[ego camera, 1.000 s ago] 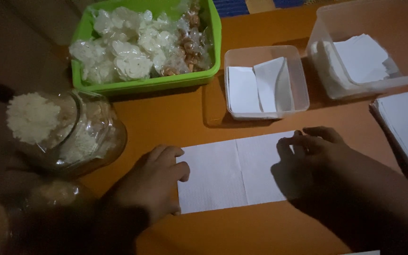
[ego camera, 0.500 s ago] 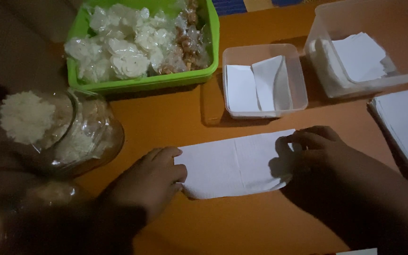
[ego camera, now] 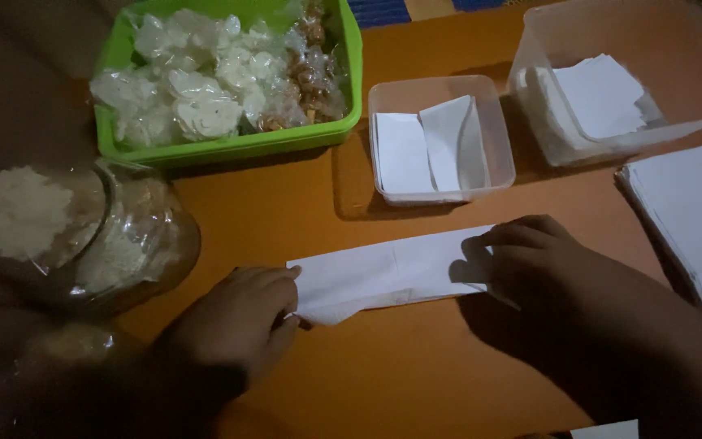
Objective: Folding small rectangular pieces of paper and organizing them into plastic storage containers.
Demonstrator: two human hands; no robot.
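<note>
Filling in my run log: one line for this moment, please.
left hand: pressing paper sheet end | right hand: on other end | sheet: folded, on orange table

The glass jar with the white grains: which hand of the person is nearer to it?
Left. The left hand rests just right of the glass jar, on the folded white paper. The right hand holds the paper's far end.

The table [ego camera: 286,203] is plain orange. On it lies a white folded paper sheet [ego camera: 392,272]. Beyond the sheet, a bright green basket [ego camera: 229,146] holds white and brown wrapped snacks [ego camera: 205,81]. Clear plastic tubs [ego camera: 440,138] beside the basket hold white papers. Left of the sheet, a clear glass jar [ego camera: 123,244] holds whitish crackers.
</note>
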